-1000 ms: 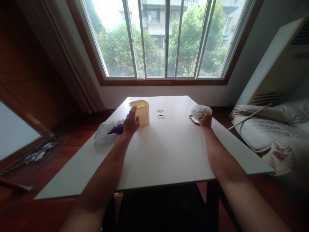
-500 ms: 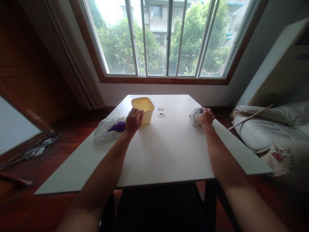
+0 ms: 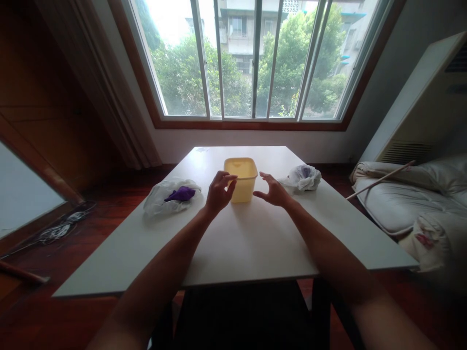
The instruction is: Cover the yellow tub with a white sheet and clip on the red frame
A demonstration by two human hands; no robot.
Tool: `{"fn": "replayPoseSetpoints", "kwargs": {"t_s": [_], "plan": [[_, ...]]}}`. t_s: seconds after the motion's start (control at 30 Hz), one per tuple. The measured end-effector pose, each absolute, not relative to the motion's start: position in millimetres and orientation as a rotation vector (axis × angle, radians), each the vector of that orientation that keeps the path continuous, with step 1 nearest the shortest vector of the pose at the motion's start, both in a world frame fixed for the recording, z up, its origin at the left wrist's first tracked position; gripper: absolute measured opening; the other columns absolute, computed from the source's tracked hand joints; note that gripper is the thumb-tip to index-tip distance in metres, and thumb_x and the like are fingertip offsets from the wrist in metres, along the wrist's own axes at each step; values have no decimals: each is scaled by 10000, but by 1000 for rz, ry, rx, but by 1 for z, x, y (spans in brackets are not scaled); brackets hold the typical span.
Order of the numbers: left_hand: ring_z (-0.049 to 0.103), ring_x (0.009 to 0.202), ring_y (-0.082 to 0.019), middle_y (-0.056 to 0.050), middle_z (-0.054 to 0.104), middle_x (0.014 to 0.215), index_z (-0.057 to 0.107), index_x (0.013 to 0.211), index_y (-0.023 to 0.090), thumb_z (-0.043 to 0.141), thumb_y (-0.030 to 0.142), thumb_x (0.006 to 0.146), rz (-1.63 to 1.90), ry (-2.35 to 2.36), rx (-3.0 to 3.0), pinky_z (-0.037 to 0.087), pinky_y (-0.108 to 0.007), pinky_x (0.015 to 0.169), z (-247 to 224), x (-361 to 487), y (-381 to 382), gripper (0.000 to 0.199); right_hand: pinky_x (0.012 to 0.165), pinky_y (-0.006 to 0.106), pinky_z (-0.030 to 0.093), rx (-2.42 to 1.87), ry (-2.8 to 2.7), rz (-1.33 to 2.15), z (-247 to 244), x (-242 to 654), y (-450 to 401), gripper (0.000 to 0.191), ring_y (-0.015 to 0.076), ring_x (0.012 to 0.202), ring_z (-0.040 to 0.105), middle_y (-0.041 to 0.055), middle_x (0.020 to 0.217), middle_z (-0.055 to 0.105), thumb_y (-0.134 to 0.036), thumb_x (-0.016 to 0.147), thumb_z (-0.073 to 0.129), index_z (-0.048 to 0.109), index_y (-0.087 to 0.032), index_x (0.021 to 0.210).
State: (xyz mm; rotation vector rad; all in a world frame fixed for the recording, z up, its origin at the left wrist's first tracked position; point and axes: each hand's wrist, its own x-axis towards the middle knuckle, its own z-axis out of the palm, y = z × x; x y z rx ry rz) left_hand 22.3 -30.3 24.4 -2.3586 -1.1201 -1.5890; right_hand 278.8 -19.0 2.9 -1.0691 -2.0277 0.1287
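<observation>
Tub [image 3: 243, 191] upright in the middle of the worktop [image 3: 248, 253]

You have the yellow tub standing in front of you, part of its inside in view. Your left hand [image 3: 219, 192] is at its near left side, fingers bent and overlapping the wall; thumb and fingers sit slightly apart, and I cannot tell whether that grip touches or holds it. Your right hand [image 3: 275, 192] is just beside the opposite wall, its grip wide, with a gap between fingertips and tub. Left of the tub on the worktop lies a crumpled white bag [image 3: 155, 201] with a purple bundle [image 3: 182, 194] on or in it. On the other side, just past your right hand, is a bunched whitish bag [image 3: 310, 180]. Farther right, a thin stick [image 3: 379, 182] lies across a pale couch [image 3: 386, 198]; ahead of you is a window [image 3: 256, 63].
</observation>
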Motion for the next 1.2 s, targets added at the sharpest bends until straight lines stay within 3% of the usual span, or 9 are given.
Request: {"fn": "replayPoseSetpoints", "kwargs": {"t_s": [0.2,0.4,0.6,0.83,1.03,1.2], "plan": [[621,921,-146,-123,503,1327,474,1339,219,561,319,935,-1739,-1043,-2461,580,-316,790,16,27,-28,425,957,525,532,-1193,-1977,190,-7,283,-12,738,337,1155,638,209,1326,606,-529,851,668,434,-158,1446],[619,936,-170,-111,474,1341,399,1361,255,690,374,838,-1918,-1221,-2285,592,-343,740,2,14,-10,610,912,460,556,-1265,-1941,239,-11,293,-7,595,288,1050,684,177,1205,678,-456,883,648,500,-142,1365],[619,1006,-202,-134,435,1399,396,1370,261,716,403,808,-1933,-1266,-2310,593,-374,775,-5,12,-6,662,848,408,580,-1230,-2001,344,-11,286,-11,598,253,981,714,134,1164,703,-503,870,663,506,-185,1351],[666,885,-189,-115,610,1207,354,1408,227,697,422,820,-1856,-1464,-2513,592,-350,708,-7,15,-8,708,836,374,579,-1241,-2009,386,-16,284,-10,555,228,961,722,117,1179,706,-474,913,618,485,-208,1381],[645,705,-132,-82,633,1063,487,1313,172,682,447,823,-1623,-1724,-2658,555,-275,617,-10,14,-7,594,831,366,574,-1281,-2004,375,-16,281,-10,457,226,933,729,108,1145,726,-380,958,554,497,-204,1375],[649,693,-151,-51,659,923,480,1334,161,653,478,842,-1416,-1838,-2731,515,-259,594,-14,18,-9,611,857,364,573,-1281,-2008,347,-15,281,-10,403,229,971,723,103,1120,740,-317,966,520,524,-207,1353]]}}
